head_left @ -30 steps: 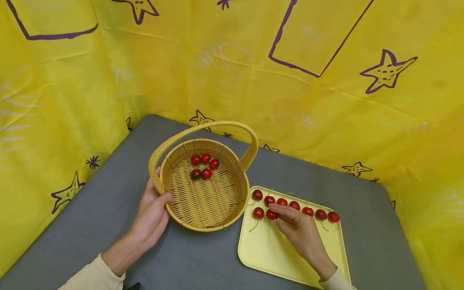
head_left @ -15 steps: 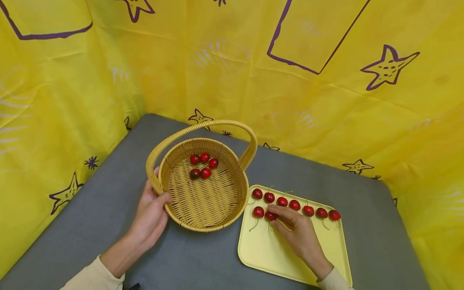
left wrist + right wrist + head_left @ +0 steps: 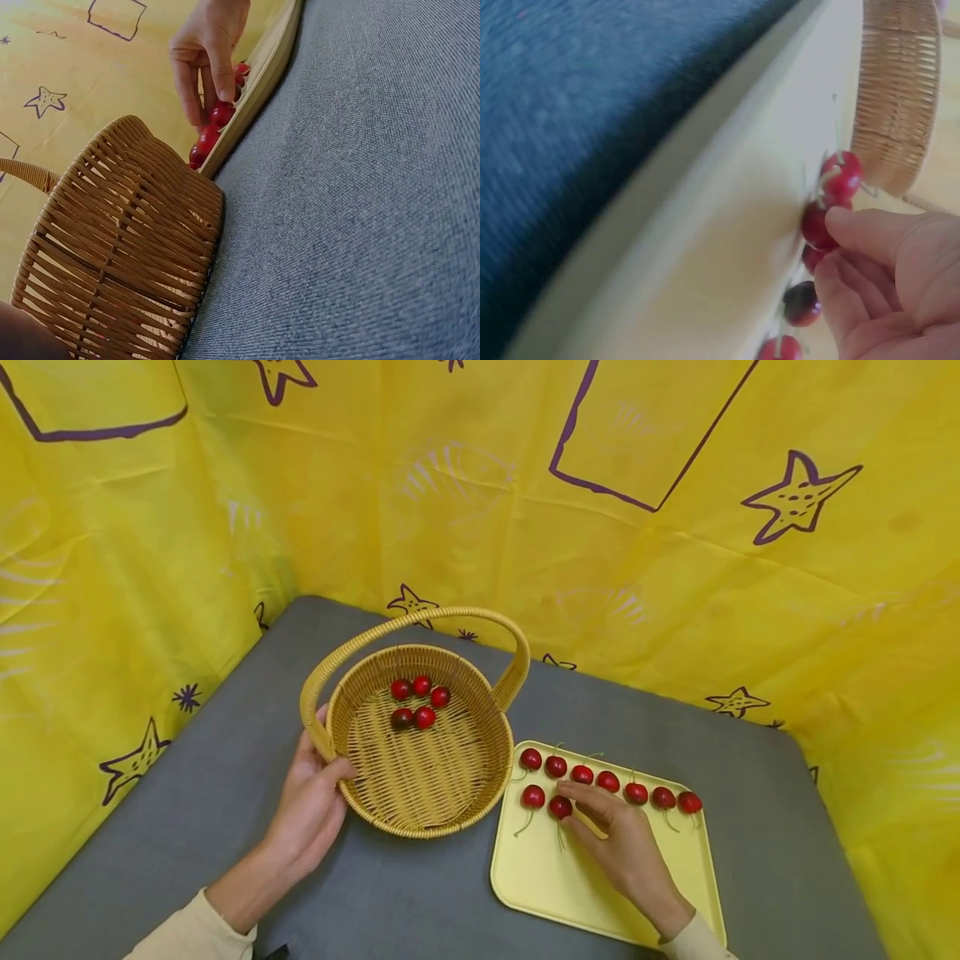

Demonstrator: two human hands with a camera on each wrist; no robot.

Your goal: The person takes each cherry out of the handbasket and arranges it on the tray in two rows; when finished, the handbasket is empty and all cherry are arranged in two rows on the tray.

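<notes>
My left hand grips the side of a round wicker basket near the foot of its handle, thumb over the rim and fingers on the outside. Several red cherries lie inside, toward the back. At the right, my right hand reaches over a pale yellow tray. Its thumb and fingers are about one dark red cherry in the front row; in the right wrist view the thumb tip overlaps that cherry. The stem hangs toward the tray's front.
A back row of several cherries with stems runs along the tray's far edge, and another cherry sits left of the pinched one. The grey table meets a yellow patterned cloth behind. The basket stands close beside the tray.
The right hand stays at the same cherry, its fingertips slightly farther apart, so more of the cherry shows. The left hand and basket have barely moved; the head view shifts a little.
</notes>
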